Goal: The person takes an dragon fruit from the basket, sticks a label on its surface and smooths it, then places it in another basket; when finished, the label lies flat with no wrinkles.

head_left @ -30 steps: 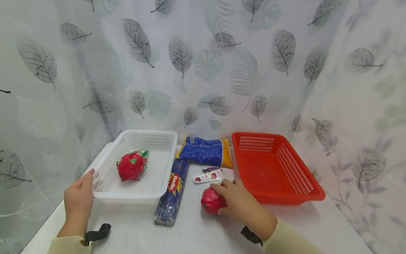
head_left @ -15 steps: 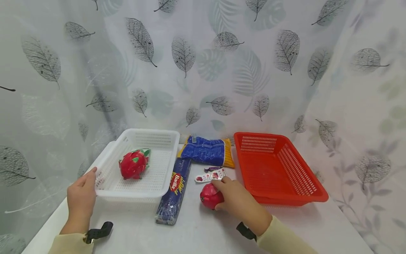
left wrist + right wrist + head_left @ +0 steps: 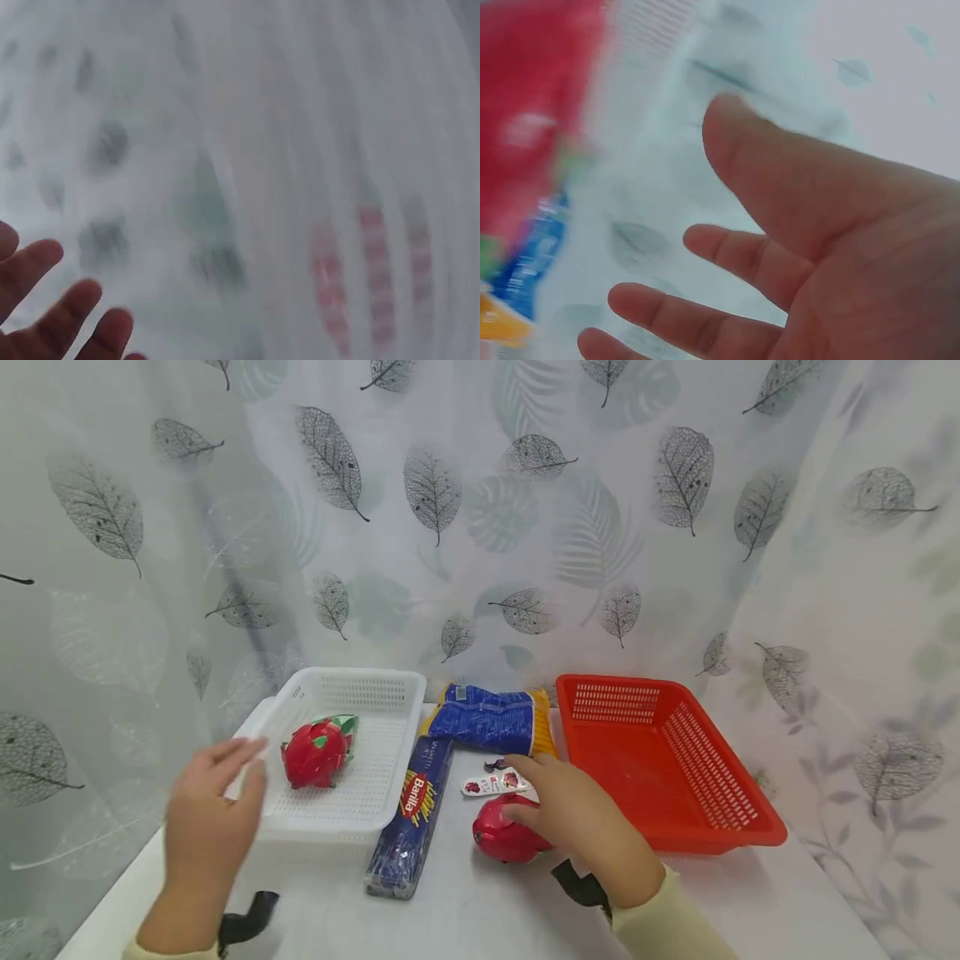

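A pink-red dragon fruit (image 3: 501, 833) lies on the white table, with my right hand (image 3: 585, 827) just over its right side. The fingers of that hand are spread, and in the right wrist view the dragon fruit (image 3: 525, 112) stands apart from them. My left hand (image 3: 213, 818), slightly blurred, hovers near the left front corner of the white basket (image 3: 352, 827) with its fingers loose and nothing in them. Inside this basket rests another dragon fruit (image 3: 315, 756) with green-tipped scales.
A blue Barilla spaghetti box (image 3: 408, 827) lies beside the white basket. Behind it is a blue and yellow bag (image 3: 487, 718). A white label strip (image 3: 483, 785) and a small purple wrapped item lie near the right hand. The red basket (image 3: 637, 768) stands at the right.
My right hand has let go of the dragon fruit on the table, its fingers now spread. My left hand has come off the white basket's rim and moved slightly right.
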Demonstrator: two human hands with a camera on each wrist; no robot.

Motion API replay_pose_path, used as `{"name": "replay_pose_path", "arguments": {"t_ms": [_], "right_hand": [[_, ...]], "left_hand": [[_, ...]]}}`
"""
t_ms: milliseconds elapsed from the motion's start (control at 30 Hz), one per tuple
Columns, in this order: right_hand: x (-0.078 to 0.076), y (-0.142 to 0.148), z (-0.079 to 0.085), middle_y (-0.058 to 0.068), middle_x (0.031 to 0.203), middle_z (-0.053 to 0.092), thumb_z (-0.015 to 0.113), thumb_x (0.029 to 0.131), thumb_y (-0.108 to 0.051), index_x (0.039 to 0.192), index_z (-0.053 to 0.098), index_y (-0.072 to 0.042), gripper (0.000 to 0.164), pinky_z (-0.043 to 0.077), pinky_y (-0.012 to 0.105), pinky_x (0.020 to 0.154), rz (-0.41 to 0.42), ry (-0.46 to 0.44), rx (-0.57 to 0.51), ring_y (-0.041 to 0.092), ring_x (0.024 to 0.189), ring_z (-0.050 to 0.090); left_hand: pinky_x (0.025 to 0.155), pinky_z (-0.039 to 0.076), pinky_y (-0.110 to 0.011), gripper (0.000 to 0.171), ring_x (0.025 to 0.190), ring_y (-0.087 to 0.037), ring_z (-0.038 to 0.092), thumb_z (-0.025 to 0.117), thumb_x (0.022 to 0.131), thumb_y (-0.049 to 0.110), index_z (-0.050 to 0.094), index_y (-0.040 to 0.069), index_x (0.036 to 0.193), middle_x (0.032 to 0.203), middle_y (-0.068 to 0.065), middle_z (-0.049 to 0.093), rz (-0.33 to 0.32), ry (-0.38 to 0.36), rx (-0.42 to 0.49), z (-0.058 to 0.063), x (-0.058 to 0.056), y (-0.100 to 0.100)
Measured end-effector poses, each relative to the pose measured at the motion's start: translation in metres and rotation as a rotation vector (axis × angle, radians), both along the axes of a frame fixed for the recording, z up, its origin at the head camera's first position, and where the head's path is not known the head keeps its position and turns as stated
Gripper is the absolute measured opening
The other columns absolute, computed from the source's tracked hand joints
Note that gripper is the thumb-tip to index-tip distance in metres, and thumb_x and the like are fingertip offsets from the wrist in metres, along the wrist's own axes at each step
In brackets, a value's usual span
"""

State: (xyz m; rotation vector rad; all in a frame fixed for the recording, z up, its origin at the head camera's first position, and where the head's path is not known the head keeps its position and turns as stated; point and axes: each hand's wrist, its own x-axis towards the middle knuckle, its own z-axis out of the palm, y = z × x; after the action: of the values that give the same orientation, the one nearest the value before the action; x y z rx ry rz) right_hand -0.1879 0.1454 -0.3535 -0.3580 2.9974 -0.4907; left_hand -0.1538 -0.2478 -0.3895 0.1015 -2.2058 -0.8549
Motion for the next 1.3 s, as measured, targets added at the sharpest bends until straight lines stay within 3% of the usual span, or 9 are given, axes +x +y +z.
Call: {"name": "replay_pose_path", "arguments": {"t_ms": [67,133,200,333,500,767,1033,1167,1300], "right_hand": [[0.003,0.002,0.014,0.004,0.156,0.058,0.082,0.090,-0.048,0.157,0.052,-0.036,0.074,0.060,0.060,0.098,-0.013,0.047,-0.050,0.033,0.142,0.058],[0.007,0.004,0.025,0.003,0.158,0.057,0.080,0.092,-0.048,0.157,0.052,-0.037,0.071,0.058,0.062,0.102,-0.019,0.083,-0.091,0.032,0.144,0.056],[0.009,0.005,0.034,0.002,0.159,0.057,0.078,0.094,-0.049,0.156,0.053,-0.037,0.068,0.056,0.062,0.105,-0.012,0.110,-0.121,0.032,0.147,0.054],[0.014,0.005,0.041,0.002,0.156,0.060,0.078,0.094,-0.048,0.154,0.056,-0.036,0.065,0.056,0.062,0.104,0.004,0.142,-0.147,0.033,0.148,0.053],[0.018,0.010,0.042,0.005,0.158,0.058,0.077,0.095,-0.045,0.151,0.061,-0.033,0.059,0.054,0.064,0.106,0.005,0.193,-0.170,0.035,0.150,0.051],[0.021,0.017,0.044,0.005,0.152,0.063,0.076,0.097,-0.039,0.146,0.066,-0.031,0.050,0.055,0.061,0.107,0.045,0.298,-0.220,0.034,0.146,0.055],[0.018,0.025,0.041,0.005,0.155,0.062,0.075,0.098,-0.038,0.147,0.065,-0.030,0.050,0.054,0.061,0.109,0.039,0.275,-0.232,0.033,0.149,0.053],[0.016,0.031,0.041,0.005,0.153,0.063,0.075,0.098,-0.037,0.147,0.065,-0.028,0.051,0.054,0.062,0.109,0.034,0.288,-0.228,0.034,0.148,0.054],[0.014,0.036,0.041,0.005,0.152,0.064,0.075,0.098,-0.038,0.146,0.066,-0.028,0.050,0.057,0.060,0.105,0.029,0.307,-0.236,0.034,0.145,0.057]], "left_hand": [[0.098,0.053,-0.022,0.026,0.115,-0.013,0.069,0.067,0.102,0.016,0.080,0.016,0.125,0.127,-0.009,0.076,-0.275,-0.042,0.063,0.010,0.006,0.043],[0.100,0.053,-0.018,0.030,0.116,-0.006,0.068,0.064,0.105,0.023,0.076,0.022,0.133,0.131,-0.004,0.076,-0.540,-0.251,0.224,0.015,0.008,0.086],[0.102,0.059,-0.033,0.039,0.123,-0.017,0.068,0.062,0.106,0.030,0.067,0.024,0.145,0.142,-0.006,0.070,-0.698,-0.498,0.386,0.014,0.004,0.123],[0.104,0.058,-0.058,0.063,0.135,-0.041,0.060,0.061,0.105,0.045,0.046,0.022,0.161,0.157,-0.018,0.054,-0.741,-0.845,0.549,-0.002,-0.021,0.167],[0.097,0.059,-0.062,0.085,0.129,-0.047,0.061,0.053,0.101,0.068,0.040,0.010,0.163,0.163,-0.028,0.042,-0.689,-1.010,0.585,-0.027,-0.049,0.179],[0.084,0.059,-0.043,0.085,0.120,-0.041,0.058,0.049,0.104,0.066,0.039,0.003,0.161,0.161,-0.030,0.034,-0.694,-1.051,0.909,-0.052,-0.079,0.183],[0.081,0.062,-0.046,0.083,0.128,-0.045,0.056,0.052,0.106,0.053,0.034,-0.008,0.159,0.161,-0.027,0.035,-0.647,-1.012,0.936,-0.062,-0.087,0.196],[0.091,0.064,-0.049,0.072,0.129,-0.039,0.061,0.052,0.108,0.047,0.042,-0.004,0.158,0.157,-0.026,0.047,-0.652,-0.893,0.781,-0.051,-0.082,0.205],[0.102,0.061,-0.049,0.051,0.128,-0.031,0.066,0.055,0.109,0.038,0.059,0.008,0.151,0.148,-0.014,0.062,-0.598,-0.531,0.432,-0.031,-0.072,0.212]]}}
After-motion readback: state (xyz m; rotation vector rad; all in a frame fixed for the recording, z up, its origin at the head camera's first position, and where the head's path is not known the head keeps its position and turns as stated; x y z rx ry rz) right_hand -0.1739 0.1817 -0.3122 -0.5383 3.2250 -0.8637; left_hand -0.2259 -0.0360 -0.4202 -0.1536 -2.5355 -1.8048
